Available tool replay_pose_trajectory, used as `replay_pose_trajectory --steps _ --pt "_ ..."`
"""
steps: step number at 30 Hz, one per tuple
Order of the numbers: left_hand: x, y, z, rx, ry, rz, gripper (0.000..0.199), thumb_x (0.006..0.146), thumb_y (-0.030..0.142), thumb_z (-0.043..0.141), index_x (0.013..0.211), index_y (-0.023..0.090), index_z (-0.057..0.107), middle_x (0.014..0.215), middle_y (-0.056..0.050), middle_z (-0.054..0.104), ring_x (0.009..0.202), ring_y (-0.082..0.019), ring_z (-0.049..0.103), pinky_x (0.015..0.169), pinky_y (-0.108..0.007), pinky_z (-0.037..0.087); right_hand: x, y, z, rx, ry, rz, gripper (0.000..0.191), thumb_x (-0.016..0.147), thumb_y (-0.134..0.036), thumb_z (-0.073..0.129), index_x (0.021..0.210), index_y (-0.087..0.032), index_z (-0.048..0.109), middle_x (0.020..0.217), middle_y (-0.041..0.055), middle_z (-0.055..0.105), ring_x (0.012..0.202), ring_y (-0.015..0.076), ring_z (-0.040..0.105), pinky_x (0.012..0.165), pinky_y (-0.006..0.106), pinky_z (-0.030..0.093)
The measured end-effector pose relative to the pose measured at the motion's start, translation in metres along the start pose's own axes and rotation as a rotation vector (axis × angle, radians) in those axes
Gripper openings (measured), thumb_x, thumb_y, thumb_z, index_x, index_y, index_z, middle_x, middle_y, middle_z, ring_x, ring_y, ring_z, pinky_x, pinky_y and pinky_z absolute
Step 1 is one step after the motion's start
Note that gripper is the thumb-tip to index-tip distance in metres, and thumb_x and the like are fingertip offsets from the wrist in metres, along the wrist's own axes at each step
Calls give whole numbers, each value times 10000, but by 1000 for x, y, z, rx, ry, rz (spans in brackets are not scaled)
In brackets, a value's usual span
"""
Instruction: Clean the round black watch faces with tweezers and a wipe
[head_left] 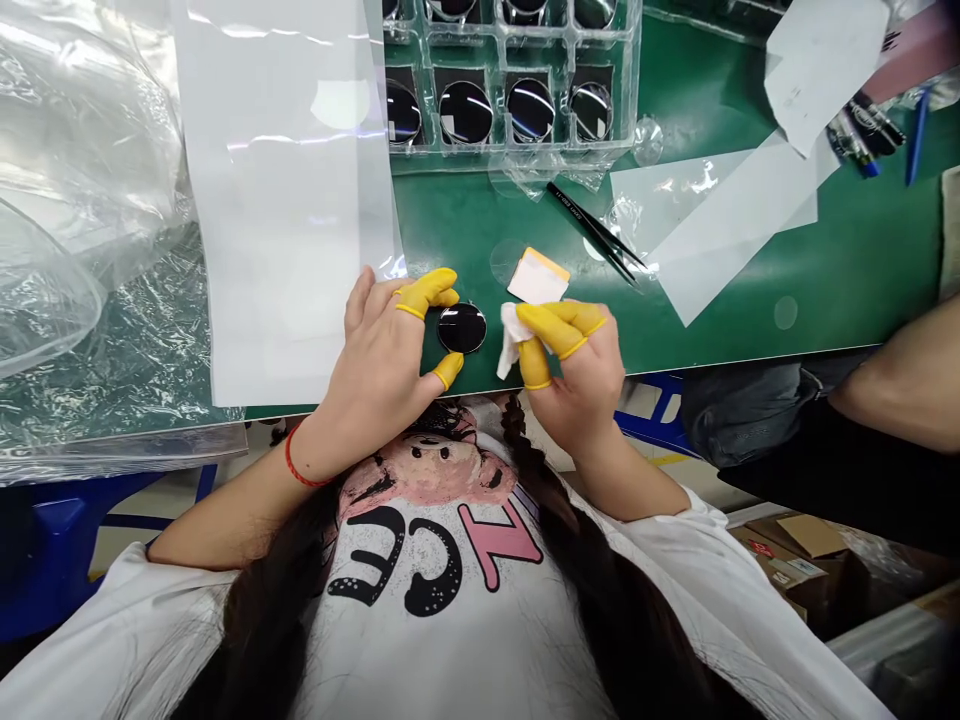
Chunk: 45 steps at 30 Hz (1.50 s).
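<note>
A round, glossy black disc [462,328] lies near the table's front edge. My left hand [382,350] holds its rim between the thumb below and the fingers above, all in yellow finger cots. In my right hand [574,355], fingers and thumb, also in yellow cots, pinch a crumpled white wipe [510,340], just right of the disc and apart from it. Behind the wipe sits a small pad with a white top and a yellow edge [540,276]. Black tweezers [596,232] lie beyond it, tips toward the right.
A clear plastic tray [517,155] with several black discs stands at the back. White sheets [292,250] cover the left, beside clear plastic wrapping [82,130]. Thin translucent sheets [739,230] and pens [862,135] are on the right. Another person's arm [900,375] rests at the right edge.
</note>
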<state>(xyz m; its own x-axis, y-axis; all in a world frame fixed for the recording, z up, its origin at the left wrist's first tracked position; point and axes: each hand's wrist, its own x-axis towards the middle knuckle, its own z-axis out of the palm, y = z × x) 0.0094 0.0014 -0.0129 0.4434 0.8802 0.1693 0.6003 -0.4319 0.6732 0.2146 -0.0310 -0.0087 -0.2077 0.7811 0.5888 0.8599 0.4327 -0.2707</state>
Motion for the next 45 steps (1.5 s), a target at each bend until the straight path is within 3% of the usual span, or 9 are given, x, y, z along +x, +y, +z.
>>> replay_pose_trajectory --steps 3,7,11,20,27,32,37,45 --pt "-1 -2 2 -4 12 9 664 833 198 667 1420 271 365 1333 -54 631 1343 -287 500 1286 -628 208 12 2 13 60 -84 -49 181 999 -218 535 1112 -224 677 1024 43 668 941 186 597 811 342 486" --pt "-1 -5 5 15 22 5 695 834 203 654 1447 286 336 1380 -63 592 1363 -302 486 1285 -640 201 16 2 27 26 -285 -68 267 1024 -261 453 1092 -240 711 1053 55 652 1002 207 567 920 407 465" --pt "0 -4 4 -7 7 -4 670 845 182 624 1448 271 345 1357 -69 600 1370 -290 481 1293 -630 190 18 7 29 14 -371 -133 289 1026 -261 437 1125 -281 707 1087 45 642 1097 224 534 1079 493 403" --pt "0 -4 2 -35 -2 2 689 838 148 620 1453 280 340 1314 -57 612 1357 -279 498 1298 -634 175 28 23 29 119 -539 -328 322 1039 -295 409 1173 -336 699 1127 21 630 1147 216 504 1087 502 428" --pt "1 -4 0 -10 -9 22 656 848 176 644 1426 281 351 1260 -41 653 1316 -273 534 1291 -634 207 28 38 23 236 -458 -519 315 1057 -278 400 1193 -353 675 1143 -7 654 1122 174 511 1078 455 443" --pt "1 -2 -1 -2 -16 18 602 875 198 638 1404 293 367 1269 -45 661 1310 -283 536 1285 -648 205 27 44 19 291 -466 -513 267 1045 -301 454 1178 -371 675 1151 -25 654 1131 165 506 1109 446 423" --pt "1 -2 -1 9 -21 21 566 894 218 642 1389 287 376 1271 -48 660 1314 -272 536 1288 -628 227 25 48 18 300 -391 -522 279 1044 -254 445 1195 -355 657 1084 -23 667 1088 148 530 1077 424 458" --pt "1 -3 -1 2 -11 16 535 885 211 622 1373 273 412 1266 -47 662 1312 -269 541 1292 -629 218 19 57 12 322 -427 -454 347 1056 -287 366 1230 -408 641 1032 -24 685 1000 157 575 1046 512 462"
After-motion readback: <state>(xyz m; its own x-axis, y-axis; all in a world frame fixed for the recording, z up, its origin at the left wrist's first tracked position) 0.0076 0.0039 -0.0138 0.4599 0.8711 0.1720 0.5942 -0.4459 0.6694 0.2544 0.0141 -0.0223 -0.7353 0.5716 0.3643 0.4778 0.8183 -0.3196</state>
